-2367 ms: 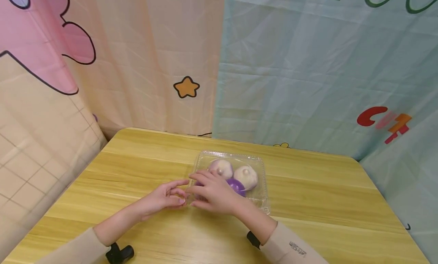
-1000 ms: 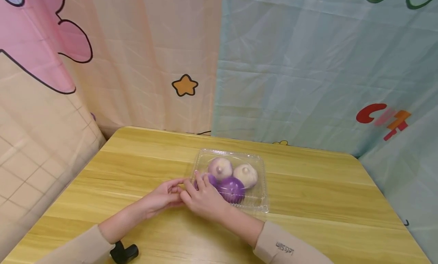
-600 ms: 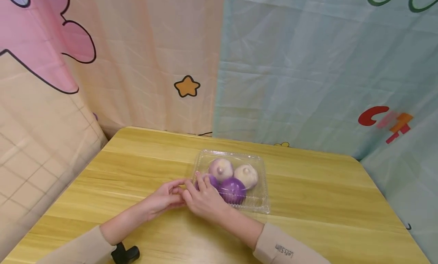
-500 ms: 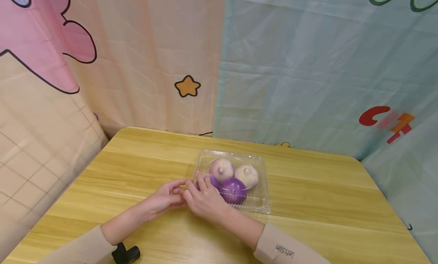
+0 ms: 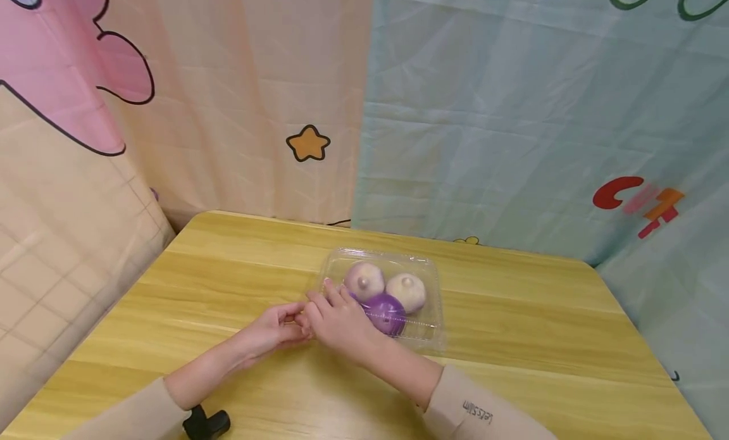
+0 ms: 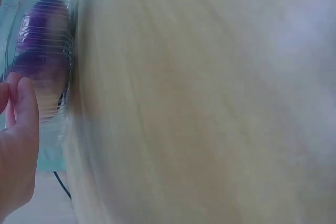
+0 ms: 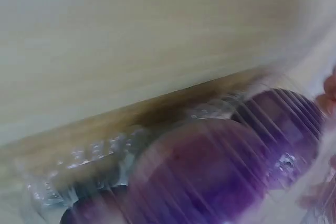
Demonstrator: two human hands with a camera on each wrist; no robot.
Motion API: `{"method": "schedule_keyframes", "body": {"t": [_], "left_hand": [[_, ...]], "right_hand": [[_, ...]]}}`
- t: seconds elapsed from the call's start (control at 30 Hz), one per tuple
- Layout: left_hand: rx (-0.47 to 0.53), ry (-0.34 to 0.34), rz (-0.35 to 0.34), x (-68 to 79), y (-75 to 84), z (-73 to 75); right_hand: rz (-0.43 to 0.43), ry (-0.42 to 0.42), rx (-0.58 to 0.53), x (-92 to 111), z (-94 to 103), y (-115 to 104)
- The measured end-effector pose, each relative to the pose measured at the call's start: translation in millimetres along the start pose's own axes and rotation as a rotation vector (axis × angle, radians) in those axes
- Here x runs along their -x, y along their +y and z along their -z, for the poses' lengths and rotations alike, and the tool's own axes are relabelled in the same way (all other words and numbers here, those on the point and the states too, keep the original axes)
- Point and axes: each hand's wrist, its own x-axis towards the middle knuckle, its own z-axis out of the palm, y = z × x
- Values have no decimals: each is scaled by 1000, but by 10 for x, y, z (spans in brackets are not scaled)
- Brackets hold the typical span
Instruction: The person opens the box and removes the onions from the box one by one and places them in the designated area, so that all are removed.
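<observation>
A clear plastic clamshell container [image 5: 435, 285] sits on the wooden table, holding several onion-like bulbs. Two are pale with pointed tips, a whitish bulb [image 5: 407, 293] and a pinkish one [image 5: 364, 280]. In front lies a deep purple bulb [image 5: 387, 314]; another purple one is mostly behind my fingers. My left hand [image 5: 264, 335] pinches the container's near left corner between thumb and fingers. Meeting it there, my right hand [image 5: 347, 326] grips the lid's edge from above, and the lid's front line [image 5: 410, 321] looks slightly raised. Through ribbed plastic, a purple bulb [image 7: 199, 171] fills the right wrist view.
The wooden table [image 5: 541, 339] extends around the container on all sides. A black rod-like piece [image 5: 207, 422] shows beside the left sleeve. Printed curtains [image 5: 455, 111] hang behind the far table edge. A thin dark cord [image 6: 62, 184] appears in the left wrist view.
Both hands have come together at the near left corner. My right hand has moved slightly up since half a second ago, and the lid's front edge has lifted a little.
</observation>
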Motion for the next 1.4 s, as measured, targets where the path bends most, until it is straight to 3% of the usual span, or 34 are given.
{"method": "schedule_keyframes", "body": {"t": [0.17,0.37,0.7,1.03,1.4], "left_hand": [[-26,-26,8,0,28,8],[-26,-29,27,2,54,12],[2,-3,59,61,109,-6],[53,100,98,69,108,-111],[109,196,168,117,41,-239]], "right_hand": [[51,-51,10,40,-6,-19],[22,-110,-40,58,31,-23],[-139,-185,-355,86,125,94],[-214,-229,-451,313,240,299],[-284,-224,-459,728,384,567]]}}
